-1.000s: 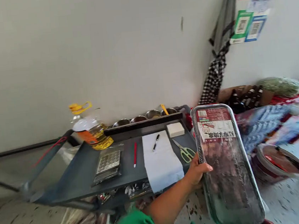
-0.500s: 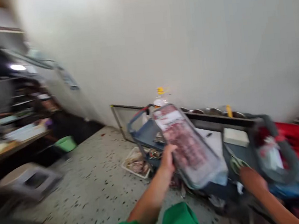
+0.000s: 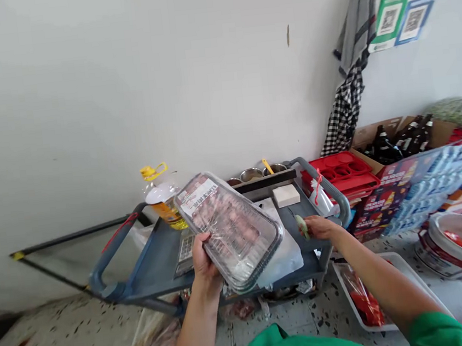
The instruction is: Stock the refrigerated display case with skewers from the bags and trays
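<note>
My left hand (image 3: 206, 261) is wrapped around the left edge of a sealed plastic tray of meat (image 3: 232, 222). The tray is tilted above the grey cart (image 3: 150, 267), its clear film and white label facing up. My right hand (image 3: 318, 226) is closed around the pale green handles of scissors (image 3: 301, 226) at the cart's right side. Their dark blades point up and left, low over the cart's top. Beyond them lies a white box (image 3: 286, 195). A white plastic bag (image 3: 284, 261) is partly hidden under the meat tray.
An oil bottle (image 3: 163, 202) with a yellow cap and a calculator (image 3: 185, 252) are on the cart's left. Metal bowls (image 3: 251, 174) line its back edge. Red crates (image 3: 342, 169), a box of bottles (image 3: 405, 141), a white bin (image 3: 383, 267) and a bucket (image 3: 449, 249) stand to the right.
The view has swung right, bringing the crates, bottles and bucket into sight. My left hand still grips the meat tray, and my right hand stays on the scissors.
</note>
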{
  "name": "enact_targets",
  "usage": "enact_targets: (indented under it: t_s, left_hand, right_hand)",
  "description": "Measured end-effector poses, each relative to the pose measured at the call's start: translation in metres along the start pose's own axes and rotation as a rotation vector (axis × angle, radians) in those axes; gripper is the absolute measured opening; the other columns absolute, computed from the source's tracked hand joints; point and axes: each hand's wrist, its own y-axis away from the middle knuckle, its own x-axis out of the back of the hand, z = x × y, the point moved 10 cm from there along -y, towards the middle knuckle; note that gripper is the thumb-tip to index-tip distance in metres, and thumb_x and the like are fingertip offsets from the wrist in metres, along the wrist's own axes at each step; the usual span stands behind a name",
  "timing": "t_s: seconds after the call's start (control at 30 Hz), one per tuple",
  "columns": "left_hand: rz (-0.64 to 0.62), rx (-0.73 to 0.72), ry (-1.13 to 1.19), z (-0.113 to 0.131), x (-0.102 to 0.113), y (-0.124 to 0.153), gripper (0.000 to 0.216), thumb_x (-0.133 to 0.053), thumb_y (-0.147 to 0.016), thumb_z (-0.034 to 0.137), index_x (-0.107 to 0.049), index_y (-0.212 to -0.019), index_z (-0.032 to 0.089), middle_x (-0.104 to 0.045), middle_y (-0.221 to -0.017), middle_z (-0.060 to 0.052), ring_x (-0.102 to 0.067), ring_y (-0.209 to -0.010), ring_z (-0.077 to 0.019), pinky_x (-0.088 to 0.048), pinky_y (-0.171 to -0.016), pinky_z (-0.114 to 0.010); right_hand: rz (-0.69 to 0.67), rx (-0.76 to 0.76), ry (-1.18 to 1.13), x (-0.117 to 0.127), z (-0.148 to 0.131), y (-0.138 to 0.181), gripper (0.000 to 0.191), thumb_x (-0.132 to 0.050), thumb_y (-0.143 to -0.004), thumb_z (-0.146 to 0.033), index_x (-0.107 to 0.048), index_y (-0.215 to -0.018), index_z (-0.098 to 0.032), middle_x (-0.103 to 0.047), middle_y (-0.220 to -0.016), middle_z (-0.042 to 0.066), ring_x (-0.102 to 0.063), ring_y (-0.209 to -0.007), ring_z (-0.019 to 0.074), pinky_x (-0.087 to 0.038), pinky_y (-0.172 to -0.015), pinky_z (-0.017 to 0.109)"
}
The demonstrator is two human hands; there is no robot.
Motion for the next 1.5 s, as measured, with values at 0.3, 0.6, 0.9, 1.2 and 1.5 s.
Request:
enact_targets:
  t_s: [0.3,0.6,0.9,1.2,1.5]
  left_hand:
    - [-0.115,0.224,-0.117,0.019,-0.069,-0.081,0.052,-0.058,-0.077,0.018,-0.062,-0.129,0.018,-0.077,-0.096,-0.006,-0.069,-0.11,-0.0311,-0.052,-0.106,-0.048]
    - [-0.178,0.207,-0.263,0.014,-0.078,-0.126,0.055,-0.067,-0.079,0.023,-0.06,-0.133,0.023,-0.077,-0.099,-0.007,-0.066,-0.117,-0.0336,-0.05,-0.108,-0.051]
    - [-0.14,0.164,-0.263,0.01,-0.063,-0.163,0.053,-0.069,-0.078,0.025,-0.063,-0.13,0.025,-0.078,-0.094,-0.004,-0.075,-0.084,-0.027,-0.058,-0.097,-0.044]
    - [-0.11,0.085,-0.359,0.014,-0.058,-0.175,0.045,-0.072,-0.07,0.034,-0.069,-0.113,0.021,-0.077,-0.088,-0.003,-0.073,-0.076,-0.0239,-0.061,-0.084,-0.035]
    - [-0.285,0.155,-0.359,0.009,-0.089,-0.146,0.033,-0.083,-0.058,0.04,-0.068,-0.082,0.024,-0.073,-0.076,0.0,-0.069,-0.067,-0.0211,-0.058,-0.065,-0.031]
  right_hand:
    - [-0.475,0.581,-1.376,-0.054,-0.123,0.162,0.081,-0.049,-0.072,-0.092,-0.05,-0.112,-0.021,-0.048,-0.071,-0.002,-0.049,-0.058,0.0137,-0.04,-0.06,0.029]
    - [-0.48,0.683,-1.339,-0.053,-0.161,0.161,0.074,-0.051,-0.085,-0.08,-0.055,-0.117,-0.014,-0.05,-0.071,-0.001,-0.045,-0.052,0.0096,-0.035,-0.054,0.026]
    - [-0.408,0.751,-1.382,-0.045,-0.163,0.13,0.071,-0.043,-0.094,-0.073,-0.056,-0.124,-0.01,-0.05,-0.071,0.0,-0.049,-0.053,0.0095,-0.039,-0.053,0.023]
    - [-0.273,0.788,-1.408,-0.036,-0.182,0.095,0.063,-0.05,-0.092,-0.071,-0.058,-0.113,-0.012,-0.051,-0.067,-0.001,-0.049,-0.052,0.0093,-0.042,-0.052,0.023]
    - [-0.108,0.693,-1.182,0.012,-0.158,0.089,0.069,-0.048,-0.088,-0.076,-0.058,-0.112,-0.012,-0.048,-0.055,-0.005,-0.044,-0.041,0.0101,-0.037,-0.043,0.023]
